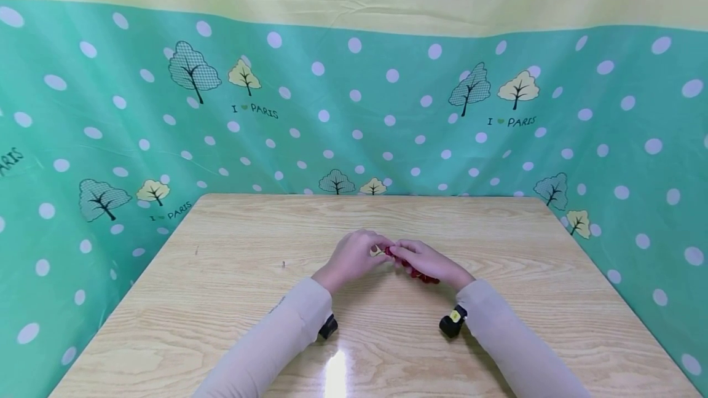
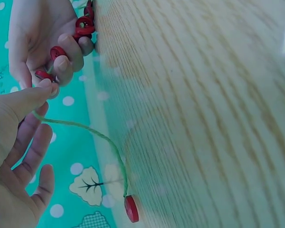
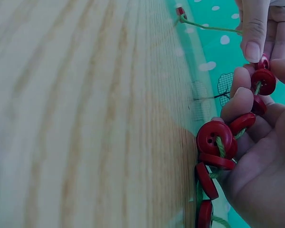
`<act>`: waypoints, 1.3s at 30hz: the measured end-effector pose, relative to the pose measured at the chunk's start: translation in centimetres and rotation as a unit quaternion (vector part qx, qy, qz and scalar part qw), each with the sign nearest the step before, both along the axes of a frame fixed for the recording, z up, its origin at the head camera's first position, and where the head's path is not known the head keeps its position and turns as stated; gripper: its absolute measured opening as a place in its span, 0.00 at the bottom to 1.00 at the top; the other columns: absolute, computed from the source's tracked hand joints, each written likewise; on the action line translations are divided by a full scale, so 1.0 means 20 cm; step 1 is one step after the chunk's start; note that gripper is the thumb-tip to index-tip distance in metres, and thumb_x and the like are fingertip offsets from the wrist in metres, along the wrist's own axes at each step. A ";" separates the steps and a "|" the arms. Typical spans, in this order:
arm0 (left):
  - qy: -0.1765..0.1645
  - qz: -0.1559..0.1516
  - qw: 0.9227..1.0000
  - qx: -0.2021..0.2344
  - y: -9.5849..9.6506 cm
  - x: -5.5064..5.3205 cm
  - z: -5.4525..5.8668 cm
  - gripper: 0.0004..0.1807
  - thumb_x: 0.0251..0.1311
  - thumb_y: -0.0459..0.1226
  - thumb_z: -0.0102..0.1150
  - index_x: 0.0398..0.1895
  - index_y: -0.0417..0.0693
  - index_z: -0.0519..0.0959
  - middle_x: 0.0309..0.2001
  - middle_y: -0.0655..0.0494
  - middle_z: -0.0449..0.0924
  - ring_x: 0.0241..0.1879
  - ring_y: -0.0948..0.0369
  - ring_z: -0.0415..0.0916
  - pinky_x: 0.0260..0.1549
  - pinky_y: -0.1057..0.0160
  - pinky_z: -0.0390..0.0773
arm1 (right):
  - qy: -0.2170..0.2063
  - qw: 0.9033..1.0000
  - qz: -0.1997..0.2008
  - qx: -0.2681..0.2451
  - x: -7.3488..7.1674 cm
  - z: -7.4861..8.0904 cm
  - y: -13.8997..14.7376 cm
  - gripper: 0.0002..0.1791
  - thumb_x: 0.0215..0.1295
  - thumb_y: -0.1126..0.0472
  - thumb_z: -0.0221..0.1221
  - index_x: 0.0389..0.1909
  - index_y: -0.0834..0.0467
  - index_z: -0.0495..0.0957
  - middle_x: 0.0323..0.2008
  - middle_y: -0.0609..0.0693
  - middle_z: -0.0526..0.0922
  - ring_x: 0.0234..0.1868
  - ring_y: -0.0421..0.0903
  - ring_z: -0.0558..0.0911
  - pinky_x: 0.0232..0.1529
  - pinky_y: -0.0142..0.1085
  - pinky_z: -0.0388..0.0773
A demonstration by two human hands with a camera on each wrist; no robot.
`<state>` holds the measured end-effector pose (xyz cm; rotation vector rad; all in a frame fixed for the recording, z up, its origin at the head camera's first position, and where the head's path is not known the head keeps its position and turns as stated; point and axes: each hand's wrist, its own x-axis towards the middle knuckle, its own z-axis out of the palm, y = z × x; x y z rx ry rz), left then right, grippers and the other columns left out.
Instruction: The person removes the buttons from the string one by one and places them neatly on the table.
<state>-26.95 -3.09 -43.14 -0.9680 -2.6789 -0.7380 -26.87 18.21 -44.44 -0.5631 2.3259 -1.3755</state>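
Observation:
Both hands meet above the middle of the table. A green string (image 2: pixel 92 130) carries several red buttons (image 3: pixel 213 137). My left hand (image 1: pixel 356 255) pinches a red button (image 3: pixel 263 61) on this string between thumb and finger, its other fingers fairly straight in the left wrist view. From there the string curves away to a single red button (image 2: pixel 131 209) at its end. My right hand (image 1: pixel 423 260) holds the strung buttons in its bent fingers, close against the left fingertips. More strung buttons (image 1: pixel 426 277) trail below the right palm, partly hidden by the hand.
The light wooden table (image 1: pixel 221 300) reaches back to a green dotted cloth (image 1: pixel 381 103) with printed trees, which also hangs along both sides. Dark wrist cameras, such as the right one (image 1: pixel 450 324), sit beneath the sleeves.

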 end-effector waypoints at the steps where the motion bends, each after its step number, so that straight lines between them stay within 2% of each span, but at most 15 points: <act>1: -0.001 0.000 1.000 0.000 0.00 0.00 0.00 0.14 0.60 0.46 0.71 0.48 0.55 0.87 0.41 0.64 0.86 0.38 0.65 0.80 0.38 0.69 0.76 | 0.000 1.000 0.000 0.000 0.00 0.00 0.00 0.27 0.80 0.42 0.43 0.47 0.63 0.77 0.33 0.57 0.77 0.28 0.47 0.71 0.31 0.37 0.67; 8: -0.013 0.003 1.000 0.003 -0.01 0.01 0.01 0.14 0.60 0.45 0.71 0.49 0.55 0.87 0.42 0.64 0.86 0.39 0.62 0.81 0.39 0.68 0.76 | -0.003 1.000 0.001 0.001 0.00 0.01 0.01 0.24 0.82 0.50 0.39 0.49 0.64 0.76 0.39 0.59 0.78 0.30 0.47 0.73 0.34 0.37 0.70; 14: -0.022 0.007 1.000 0.008 -0.02 0.00 0.01 0.13 0.61 0.45 0.70 0.49 0.56 0.87 0.43 0.65 0.86 0.39 0.63 0.81 0.39 0.68 0.76 | -0.015 1.000 -0.008 0.000 0.00 0.01 0.01 0.18 0.78 0.55 0.43 0.50 0.63 0.76 0.40 0.61 0.79 0.29 0.47 0.73 0.30 0.36 0.71; 21: -0.023 0.008 1.000 0.005 -0.02 0.00 0.01 0.13 0.62 0.44 0.70 0.49 0.56 0.87 0.44 0.65 0.86 0.40 0.63 0.81 0.38 0.67 0.77 | -0.012 1.000 -0.006 -0.002 0.00 0.01 0.01 0.16 0.79 0.56 0.48 0.51 0.63 0.76 0.39 0.61 0.80 0.30 0.48 0.74 0.27 0.36 0.73; 28: -0.032 0.009 0.999 0.008 -0.04 0.00 0.02 0.13 0.62 0.44 0.69 0.49 0.57 0.87 0.44 0.65 0.86 0.41 0.62 0.81 0.39 0.67 0.77 | -0.004 1.000 0.007 -0.008 0.00 0.00 0.02 0.18 0.80 0.54 0.48 0.51 0.66 0.75 0.39 0.61 0.79 0.31 0.49 0.75 0.30 0.36 0.74; 39: -0.040 0.010 0.999 0.027 -0.06 0.00 0.01 0.12 0.61 0.43 0.70 0.48 0.57 0.86 0.42 0.68 0.84 0.39 0.63 0.80 0.38 0.67 0.77 | -0.005 1.000 0.003 -0.012 0.00 -0.01 0.02 0.19 0.80 0.54 0.48 0.50 0.68 0.75 0.37 0.61 0.79 0.31 0.48 0.74 0.30 0.35 0.72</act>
